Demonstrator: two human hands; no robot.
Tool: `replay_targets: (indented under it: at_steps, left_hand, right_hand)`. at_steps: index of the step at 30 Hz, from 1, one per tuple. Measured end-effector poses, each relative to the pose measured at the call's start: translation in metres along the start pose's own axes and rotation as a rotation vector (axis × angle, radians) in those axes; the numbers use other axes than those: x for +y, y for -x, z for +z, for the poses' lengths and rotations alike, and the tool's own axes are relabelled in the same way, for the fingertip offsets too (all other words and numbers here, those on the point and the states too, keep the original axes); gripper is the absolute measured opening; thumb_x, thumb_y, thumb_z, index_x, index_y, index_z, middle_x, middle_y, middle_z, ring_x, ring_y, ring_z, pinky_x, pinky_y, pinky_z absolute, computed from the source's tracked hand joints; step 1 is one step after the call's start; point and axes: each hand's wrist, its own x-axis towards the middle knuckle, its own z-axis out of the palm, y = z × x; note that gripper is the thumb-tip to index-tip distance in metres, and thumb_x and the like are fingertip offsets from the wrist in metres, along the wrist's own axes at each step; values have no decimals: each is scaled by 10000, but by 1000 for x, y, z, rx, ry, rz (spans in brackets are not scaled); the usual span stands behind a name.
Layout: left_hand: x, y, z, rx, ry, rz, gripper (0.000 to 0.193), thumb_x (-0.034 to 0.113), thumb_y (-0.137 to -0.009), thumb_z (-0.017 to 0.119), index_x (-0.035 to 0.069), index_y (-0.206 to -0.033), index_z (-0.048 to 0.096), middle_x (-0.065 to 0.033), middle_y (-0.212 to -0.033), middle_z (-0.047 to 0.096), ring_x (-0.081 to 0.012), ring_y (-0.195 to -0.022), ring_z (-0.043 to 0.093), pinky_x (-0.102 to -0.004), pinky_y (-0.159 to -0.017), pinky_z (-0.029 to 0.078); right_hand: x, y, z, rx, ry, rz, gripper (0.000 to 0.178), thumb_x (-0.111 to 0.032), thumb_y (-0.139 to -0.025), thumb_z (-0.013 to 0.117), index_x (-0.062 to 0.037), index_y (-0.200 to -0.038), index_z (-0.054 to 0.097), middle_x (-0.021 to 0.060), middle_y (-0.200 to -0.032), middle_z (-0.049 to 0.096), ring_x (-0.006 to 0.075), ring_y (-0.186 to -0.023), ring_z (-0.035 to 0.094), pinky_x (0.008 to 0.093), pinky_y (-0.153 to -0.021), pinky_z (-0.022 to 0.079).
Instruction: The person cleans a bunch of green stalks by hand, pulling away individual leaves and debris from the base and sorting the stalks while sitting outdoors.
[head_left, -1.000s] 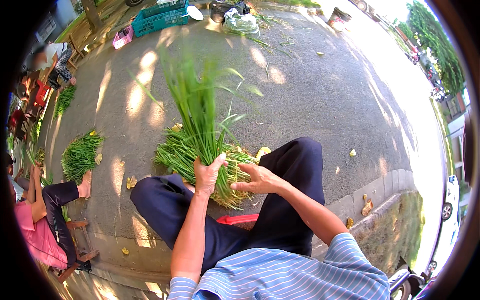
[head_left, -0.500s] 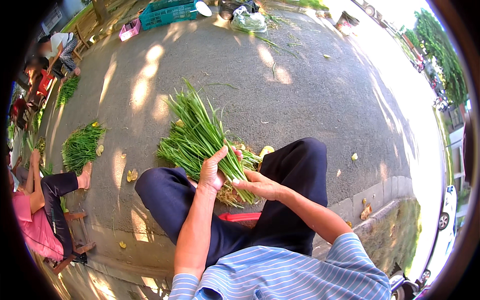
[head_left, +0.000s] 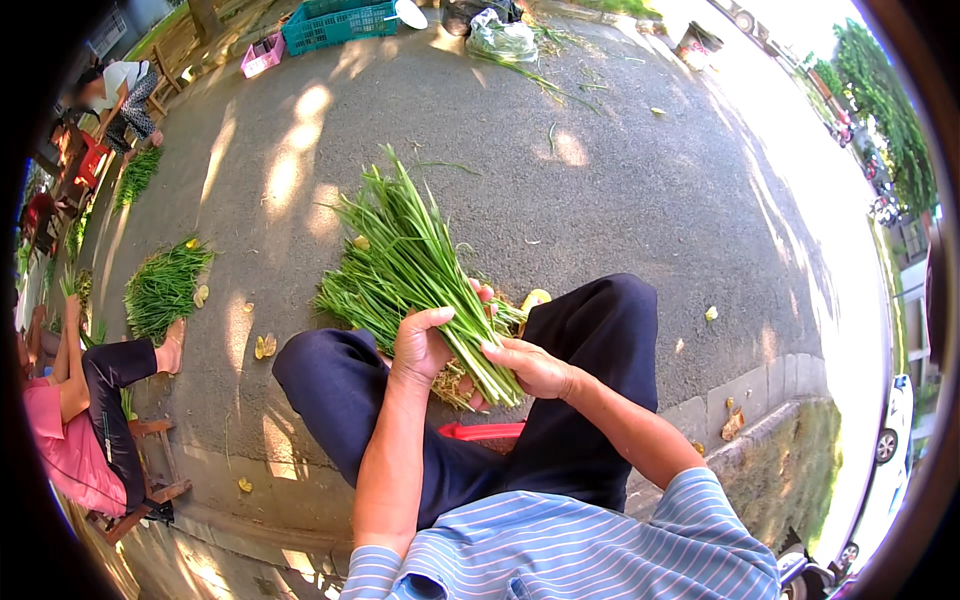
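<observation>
A bunch of long green chives (head_left: 415, 235) lies slantwise between my knees, leaf tips pointing away from me and pale stem ends toward me. My left hand (head_left: 422, 345) is closed around its lower part, thumb on the near side and fingertips showing beyond the stems. Close to the cut-looking ends, my right hand (head_left: 533, 366) grips the stems, thumb on top and some fingers underneath. Beneath the bunch, a pile of loose chives (head_left: 350, 285) rests on the pavement, partly hidden by it. Dry, straw-coloured trimmings (head_left: 450, 388) show under my hands.
A red plastic edge (head_left: 482, 431) shows between my legs. Left of me, a person in pink (head_left: 75, 430) sits on a wooden stool beside another chive heap (head_left: 165, 290). Farther off are a teal crate (head_left: 340, 28), a pink basket (head_left: 262, 56) and a clear plastic bag (head_left: 502, 38).
The stem ends have shifted slightly right and the bunch has spread a little. My right hand has moved right, its fingers now curled under the stems rather than lying along them.
</observation>
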Motion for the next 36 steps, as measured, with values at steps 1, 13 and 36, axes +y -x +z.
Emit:
replay_targets:
  at_steps: [1, 13, 36]
  left_hand:
    - [0, 1, 0, 21, -23, 1, 376, 60, -780, 581, -65, -1134, 550, -217, -1117, 603, -342, -1084, 579, -479, -992, 449]
    - [-3, 0, 4, 119, -299, 73, 330, 28, -779, 622, -23, -1102, 576, -142, -1047, 639, -254, -1015, 609, -385, -941, 472]
    - [-1, 10, 7, 112, -11, -179, 404, 144, -802, 626, -45, -1146, 532, -185, -991, 633, -369, -958, 637, -477, -890, 515]
  right_hand:
    - [-1, 1, 0, -17, -19, 3, 449, -409, -988, 431, -42, -1248, 421, 151, -1029, 635, 205, -838, 663, 344, -757, 556]
    - [-2, -5, -2, 441, 611, -146, 402, -306, -967, 521, 8, -1217, 500, 74, -973, 608, 100, -873, 558, 276, -729, 472]
    - [13, 7, 18, 324, -145, -23, 388, -346, -955, 517, -1, -1127, 562, 63, -955, 635, 108, -809, 603, 283, -697, 487]
